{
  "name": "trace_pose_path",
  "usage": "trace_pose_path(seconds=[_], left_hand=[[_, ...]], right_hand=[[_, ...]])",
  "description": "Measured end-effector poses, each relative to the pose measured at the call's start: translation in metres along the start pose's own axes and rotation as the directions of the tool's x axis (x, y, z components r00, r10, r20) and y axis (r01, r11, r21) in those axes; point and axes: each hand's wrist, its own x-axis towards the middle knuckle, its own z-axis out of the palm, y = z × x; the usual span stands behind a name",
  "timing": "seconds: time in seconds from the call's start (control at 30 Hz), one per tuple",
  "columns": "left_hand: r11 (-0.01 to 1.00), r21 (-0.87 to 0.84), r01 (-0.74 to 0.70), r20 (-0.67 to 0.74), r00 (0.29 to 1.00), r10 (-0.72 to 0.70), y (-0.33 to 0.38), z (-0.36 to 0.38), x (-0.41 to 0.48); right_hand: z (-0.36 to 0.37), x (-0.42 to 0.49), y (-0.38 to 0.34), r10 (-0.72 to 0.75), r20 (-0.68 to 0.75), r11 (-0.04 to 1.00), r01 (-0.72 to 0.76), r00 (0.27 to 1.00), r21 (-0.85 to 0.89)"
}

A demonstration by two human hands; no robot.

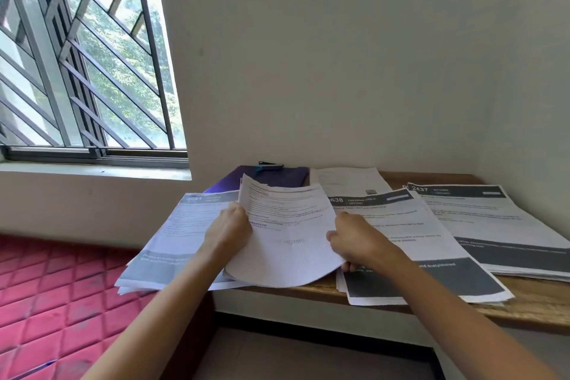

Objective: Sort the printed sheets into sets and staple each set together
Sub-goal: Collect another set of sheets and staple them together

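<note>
I hold a small bundle of printed sheets (287,234) above the desk, its lower edge curling down. My left hand (229,227) grips its left edge and my right hand (354,241) grips its right edge. Under it on the left lies a pile headed 2641 (175,234), hanging over the desk's left edge. A pile headed 2638 (410,244) lies in the middle, and one headed 2437 (493,222) at the right. A further sheet (348,179) lies behind. A stapler (270,165) rests at the back on a purple folder (277,176).
The wooden desk (530,302) stands in a corner, with the wall close behind and to the right. A red quilted mattress (55,302) lies to the left, under a barred window (83,55). Floor shows below the desk's front edge.
</note>
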Motion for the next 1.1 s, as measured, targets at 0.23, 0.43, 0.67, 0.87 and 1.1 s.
trace_pose_path(seconds=[0.23,0.43,0.67,0.87,1.1], left_hand=[[0.978,0.185,0.093,0.018,0.995,-0.099,0.002,0.002,-0.006],[0.978,0.206,0.032,-0.007,0.999,-0.032,0.025,-0.01,-0.001],[0.897,-0.06,-0.437,0.108,0.891,0.441,0.085,-0.001,-0.001],[0.808,-0.023,-0.588,0.241,0.782,0.575,0.105,0.04,0.008],[0.838,0.044,-0.544,0.37,0.788,0.492,0.094,0.076,0.003]], right_hand=[[-0.004,-0.003,0.004,-0.044,-0.083,0.965,0.021,0.996,-0.263],[-0.038,0.002,0.024,0.0,-0.24,0.928,-0.089,0.971,-0.362],[-0.074,0.028,0.097,0.241,-0.292,0.947,-0.29,0.926,-0.138],[-0.076,0.038,0.125,0.333,-0.198,0.934,-0.351,0.922,-0.063],[-0.08,0.051,0.131,0.349,-0.143,0.937,-0.341,0.926,0.075]])
